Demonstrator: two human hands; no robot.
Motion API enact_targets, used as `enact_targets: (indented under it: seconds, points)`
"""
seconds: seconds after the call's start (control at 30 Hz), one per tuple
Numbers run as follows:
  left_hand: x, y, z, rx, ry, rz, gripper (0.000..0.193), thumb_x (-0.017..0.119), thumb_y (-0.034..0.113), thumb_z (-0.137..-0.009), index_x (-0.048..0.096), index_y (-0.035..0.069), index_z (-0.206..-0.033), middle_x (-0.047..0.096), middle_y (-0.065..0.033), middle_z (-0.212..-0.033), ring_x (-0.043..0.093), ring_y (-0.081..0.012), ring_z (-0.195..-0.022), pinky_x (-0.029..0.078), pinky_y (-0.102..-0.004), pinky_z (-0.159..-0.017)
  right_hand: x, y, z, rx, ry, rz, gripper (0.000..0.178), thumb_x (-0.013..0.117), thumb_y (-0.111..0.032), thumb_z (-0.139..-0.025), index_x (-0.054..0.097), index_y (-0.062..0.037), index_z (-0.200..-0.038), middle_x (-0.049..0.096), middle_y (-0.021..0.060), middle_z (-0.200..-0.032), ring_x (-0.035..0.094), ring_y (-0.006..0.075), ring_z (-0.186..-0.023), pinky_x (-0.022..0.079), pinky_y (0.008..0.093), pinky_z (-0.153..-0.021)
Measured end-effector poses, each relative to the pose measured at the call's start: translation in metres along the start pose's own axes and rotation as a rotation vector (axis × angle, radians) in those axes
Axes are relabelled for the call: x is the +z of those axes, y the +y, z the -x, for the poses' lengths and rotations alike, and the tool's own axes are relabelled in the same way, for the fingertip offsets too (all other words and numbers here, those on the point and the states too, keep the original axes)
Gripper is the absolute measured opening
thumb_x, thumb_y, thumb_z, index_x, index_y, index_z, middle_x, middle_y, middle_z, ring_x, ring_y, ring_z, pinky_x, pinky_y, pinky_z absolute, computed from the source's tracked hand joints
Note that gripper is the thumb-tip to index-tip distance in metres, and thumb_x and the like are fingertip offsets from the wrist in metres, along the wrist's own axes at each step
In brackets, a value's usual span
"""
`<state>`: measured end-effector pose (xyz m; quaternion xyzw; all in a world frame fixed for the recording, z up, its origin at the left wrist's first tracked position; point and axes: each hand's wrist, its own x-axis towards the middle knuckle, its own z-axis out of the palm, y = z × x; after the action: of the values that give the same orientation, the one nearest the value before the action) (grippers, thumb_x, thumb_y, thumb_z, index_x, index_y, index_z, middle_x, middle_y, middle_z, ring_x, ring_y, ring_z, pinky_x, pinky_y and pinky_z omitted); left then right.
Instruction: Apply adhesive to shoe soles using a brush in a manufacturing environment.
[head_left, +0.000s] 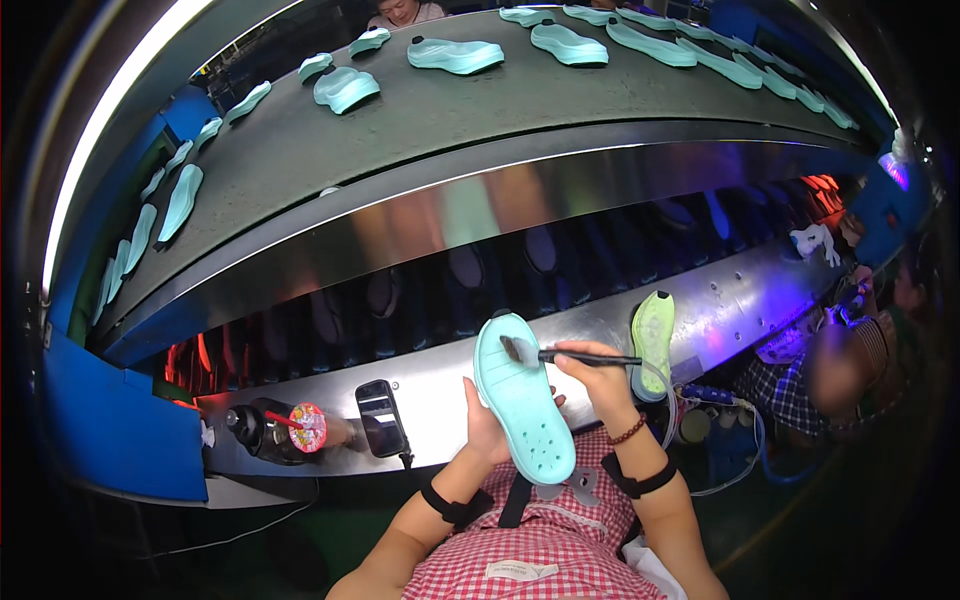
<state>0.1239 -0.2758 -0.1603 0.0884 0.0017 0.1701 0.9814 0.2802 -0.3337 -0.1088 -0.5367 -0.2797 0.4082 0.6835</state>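
Note:
My left hand (484, 424) grips a light turquoise shoe sole (522, 405) by its edge, fingers behind it. The sole is tilted up in front of my apron, with small holes at its near end and faint cross grooves toward its far end. Closed around the dark handle of a brush (553, 355) is my right hand (604, 388). The pale bristles touch or hover just over the far half of the sole's face; I cannot tell which. To the right of my right hand, a yellow-green sole (653, 335) rests on the metal ledge (440, 440).
Above the ledge runs a dark conveyor belt (450, 110) carrying several turquoise soles (455, 55). At left on the ledge are a phone (381, 420), a cup with a red straw (308, 428) and a black bottle (262, 432). Co-workers sit at right and far behind the belt. Cables (755, 440) hang at right.

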Motion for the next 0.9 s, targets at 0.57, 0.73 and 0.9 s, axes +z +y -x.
enact_targets:
  seconds: [0.57, 0.73, 0.9]
  points:
    - [0.019, 0.012, -0.005, 0.076, 0.137, -0.115, 0.077, 0.016, 0.065, -0.080, 0.036, 0.007, -0.127, 0.048, -0.0151, -0.119, 0.049, -0.0311, -0.106, 0.038, -0.0452, -0.092, 0.002, -0.053, 0.025, -0.271, -0.292, 0.439, 0.018, 0.066, -0.005, -0.071, 0.064, -0.0015, -0.089, 0.063, 0.0088, -0.076, 0.060, 0.0130, -0.071, 0.048, 0.0250, -0.062]
    - [0.031, 0.008, -0.011, 0.152, 0.040, 0.074, 0.076, 0.015, 0.064, -0.082, 0.033, 0.008, -0.129, 0.045, -0.0150, -0.123, 0.049, -0.0309, -0.106, 0.039, -0.0439, -0.092, 0.017, -0.052, 0.036, -0.320, -0.462, 0.496, 0.021, 0.067, -0.002, -0.070, 0.065, -0.0006, -0.090, 0.064, 0.0104, -0.084, 0.061, 0.0155, -0.076, 0.047, 0.0250, -0.068]
    - [0.045, 0.011, -0.007, 0.197, 0.348, -0.077, 0.077, 0.017, 0.065, -0.081, 0.034, 0.008, -0.128, 0.050, -0.0157, -0.115, 0.053, -0.0319, -0.100, 0.042, -0.0442, -0.087, 0.008, -0.064, 0.041, -0.064, -0.355, 0.277, 0.021, 0.065, 0.001, -0.071, 0.063, 0.0038, -0.092, 0.064, 0.0130, -0.090, 0.061, 0.0158, -0.080, 0.049, 0.0254, -0.073]
